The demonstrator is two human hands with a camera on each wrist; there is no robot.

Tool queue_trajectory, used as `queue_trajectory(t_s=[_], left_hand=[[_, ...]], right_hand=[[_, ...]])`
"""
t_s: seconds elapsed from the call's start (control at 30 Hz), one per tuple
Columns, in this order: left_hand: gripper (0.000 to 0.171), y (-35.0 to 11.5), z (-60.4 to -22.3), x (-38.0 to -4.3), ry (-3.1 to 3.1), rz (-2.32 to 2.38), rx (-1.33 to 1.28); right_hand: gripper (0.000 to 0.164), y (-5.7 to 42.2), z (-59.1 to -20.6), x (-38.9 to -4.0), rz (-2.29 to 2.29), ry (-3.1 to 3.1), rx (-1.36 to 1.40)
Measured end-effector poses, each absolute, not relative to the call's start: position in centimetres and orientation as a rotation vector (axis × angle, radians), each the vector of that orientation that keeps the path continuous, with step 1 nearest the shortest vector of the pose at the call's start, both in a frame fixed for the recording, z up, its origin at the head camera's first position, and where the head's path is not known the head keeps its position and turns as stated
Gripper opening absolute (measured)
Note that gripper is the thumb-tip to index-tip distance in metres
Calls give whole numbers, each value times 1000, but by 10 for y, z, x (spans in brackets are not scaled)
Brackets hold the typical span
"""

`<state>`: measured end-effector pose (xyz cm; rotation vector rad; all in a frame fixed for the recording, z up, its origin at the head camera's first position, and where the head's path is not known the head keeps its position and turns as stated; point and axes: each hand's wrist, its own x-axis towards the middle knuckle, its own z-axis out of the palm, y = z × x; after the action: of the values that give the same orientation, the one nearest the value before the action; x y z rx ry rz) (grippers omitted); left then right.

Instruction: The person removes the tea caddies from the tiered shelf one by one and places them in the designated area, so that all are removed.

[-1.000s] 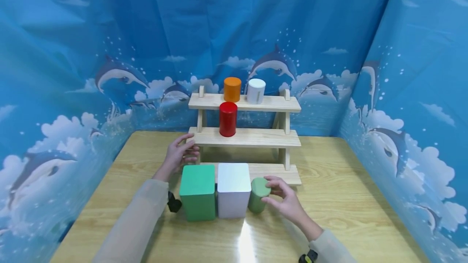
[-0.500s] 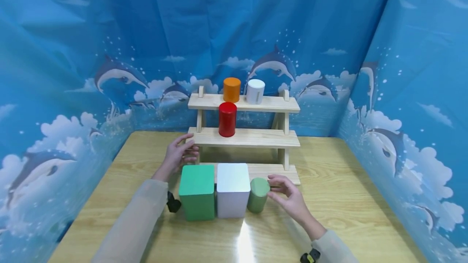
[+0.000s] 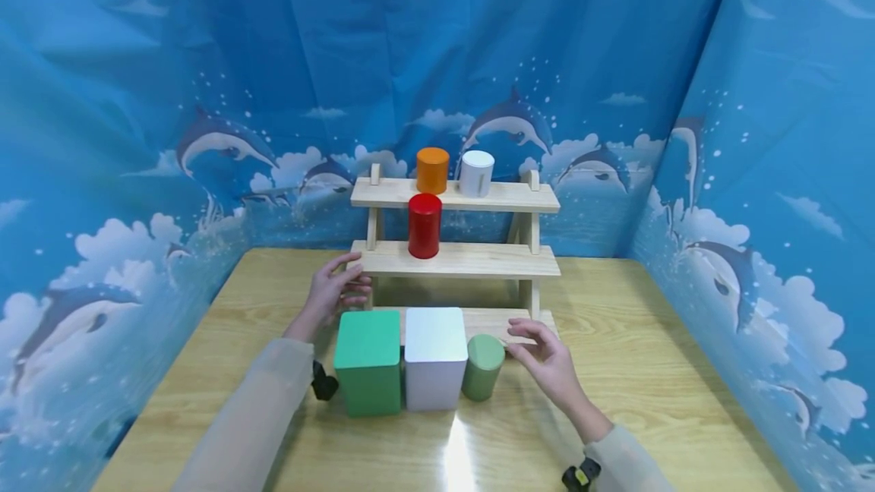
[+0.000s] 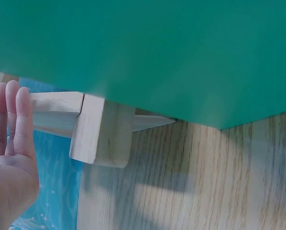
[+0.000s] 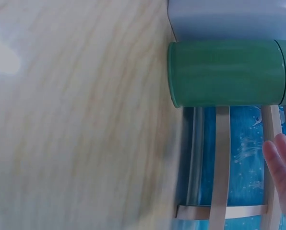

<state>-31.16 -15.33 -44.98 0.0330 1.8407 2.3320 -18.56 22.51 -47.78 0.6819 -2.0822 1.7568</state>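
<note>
My left hand (image 3: pixel 330 293) is at the left end of the wooden three-tier shelf stand (image 3: pixel 492 258), by the middle tier. Its fingers look fairly straight in the left wrist view; whether they touch the wood I cannot tell. A green box (image 3: pixel 369 370) and a white box (image 3: pixel 435 370) stand side by side before the stand. Right of the white box is a green lidded canister (image 3: pixel 482 370), upright on the table. Just beyond its right side my right hand (image 3: pixel 552 367) is held with loosely bent fingers, holding nothing. The right wrist view shows the canister's lid seam (image 5: pixel 281 72).
On the top tier stand an orange canister (image 3: pixel 432 171) and a white canister (image 3: pixel 476 175). A red canister (image 3: pixel 424 226) is on the middle tier. Blue dolphin-print cloth (image 3: pixel 328 59) hangs behind and at both sides of the wooden table (image 3: pixel 615 325).
My right hand has let go of the green canister and drawn away to the right. The canister stays beside the white box. My left hand has hardly moved.
</note>
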Motion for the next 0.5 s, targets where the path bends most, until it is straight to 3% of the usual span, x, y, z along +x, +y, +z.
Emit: queue_trajectory(t_s=[0.5], left_hand=[[48,-155,-454,-314,1827,2336,57]], right_hand=[[23,216,-454,-197,1711,-2138,606]])
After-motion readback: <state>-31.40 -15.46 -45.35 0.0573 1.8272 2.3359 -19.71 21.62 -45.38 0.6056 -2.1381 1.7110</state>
